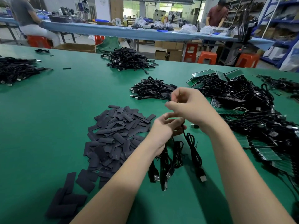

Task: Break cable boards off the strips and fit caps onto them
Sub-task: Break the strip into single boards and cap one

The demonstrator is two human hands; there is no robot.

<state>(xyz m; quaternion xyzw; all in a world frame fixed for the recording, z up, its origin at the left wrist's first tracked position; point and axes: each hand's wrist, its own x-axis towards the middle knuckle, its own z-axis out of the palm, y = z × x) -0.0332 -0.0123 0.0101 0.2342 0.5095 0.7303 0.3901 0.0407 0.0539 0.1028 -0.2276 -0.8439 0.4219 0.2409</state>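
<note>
On the green felt table point(48, 118), both hands pinch thin black cables point(192, 147) beside flat caps point(113, 135).

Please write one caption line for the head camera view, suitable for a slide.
Left hand holds a bunch of black USB cables while the right hand works above a green table, beside a caps pile.

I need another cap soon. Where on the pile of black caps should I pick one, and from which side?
Take a flat cap at the near-left edge of the cap pile, where loose ones lie apart on the green table. Come from above, pinching its long edges; the middle ones overlap.
</note>
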